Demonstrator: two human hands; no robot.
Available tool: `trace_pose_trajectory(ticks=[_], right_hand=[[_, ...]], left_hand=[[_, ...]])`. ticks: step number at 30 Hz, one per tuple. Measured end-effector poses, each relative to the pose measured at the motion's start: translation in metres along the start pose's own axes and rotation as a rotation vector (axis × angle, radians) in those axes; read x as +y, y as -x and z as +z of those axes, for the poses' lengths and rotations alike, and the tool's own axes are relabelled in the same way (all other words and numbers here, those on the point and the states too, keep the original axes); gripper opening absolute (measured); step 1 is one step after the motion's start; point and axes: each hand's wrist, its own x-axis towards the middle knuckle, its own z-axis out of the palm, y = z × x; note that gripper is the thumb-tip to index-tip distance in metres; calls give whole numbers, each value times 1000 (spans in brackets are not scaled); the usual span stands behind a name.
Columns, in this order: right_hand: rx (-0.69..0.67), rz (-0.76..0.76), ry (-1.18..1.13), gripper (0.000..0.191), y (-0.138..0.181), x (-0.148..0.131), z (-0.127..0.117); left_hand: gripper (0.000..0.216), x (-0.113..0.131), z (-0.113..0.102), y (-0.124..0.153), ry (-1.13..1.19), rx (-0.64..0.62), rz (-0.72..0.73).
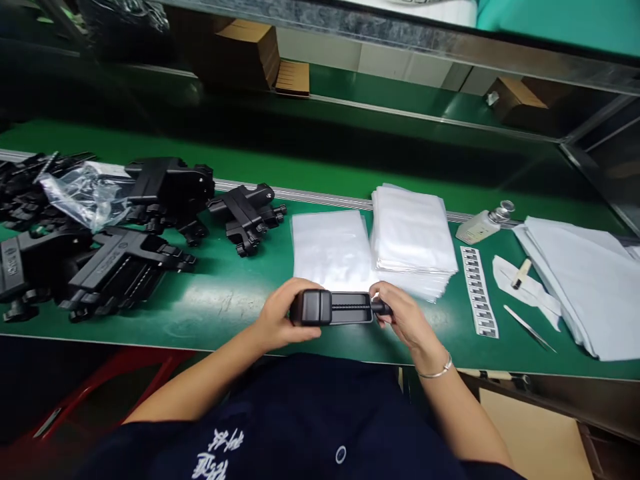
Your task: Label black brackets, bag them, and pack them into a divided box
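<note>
I hold a black plastic part [334, 308] level over the near edge of the green table [225, 300]. My left hand [277, 317] is wrapped round its thick left end. My right hand [403, 315] pinches the small knob at its right end, a bracelet on that wrist. Just beyond the part lies a flat clear plastic bag [331, 248], and beside it a stack of clear bags [411, 235].
Several black plastic parts [125, 220] and a crumpled bag [85, 193] are heaped at the left. To the right lie a label strip [479, 291], tweezers [529, 327], a small bottle [483, 225] and white sheets [585, 280]. Cardboard boxes [250, 53] sit on the far shelf.
</note>
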Motion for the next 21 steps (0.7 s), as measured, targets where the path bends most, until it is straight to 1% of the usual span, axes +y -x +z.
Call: trace_pose_trajectory(ticks=[1, 3, 4, 5, 6, 7, 10, 12, 14, 17, 19, 21], right_hand=[[19, -41, 11, 41, 0, 1, 0], [119, -240, 157, 42, 3, 3, -1], [153, -332, 245, 41, 4, 5, -1], [162, -383, 309, 40, 6, 6, -2], [152, -386, 332, 38, 8, 8, -3], [129, -351, 309, 36, 9, 10, -4], [47, -193, 107, 32, 11, 14, -4], [32, -164, 5, 33, 11, 15, -3], [69, -186, -26, 36, 9, 14, -1], [130, -213, 23, 36, 4, 13, 3], [157, -183, 63, 32, 0, 14, 8], [185, -141, 30, 31, -4, 15, 13]], left_hand=[[61, 1, 0, -1, -6, 28, -24], [59, 1, 1, -3, 51, 110, -134], [60, 0, 1, -3, 95, 131, -186], [62, 0, 2, -4, 131, 135, -220], [64, -1, 2, -4, 146, 130, -236], [66, -2, 1, -3, 135, 126, -236], [77, -6, -1, 0, 43, 159, -198], [79, -8, -1, 1, 36, 174, -204], [75, -9, 3, 0, 121, 188, -245], [67, -10, 13, -4, 328, 229, -309], [66, -9, 18, -8, 400, 234, -323], [66, -8, 21, -12, 417, 230, -330]])
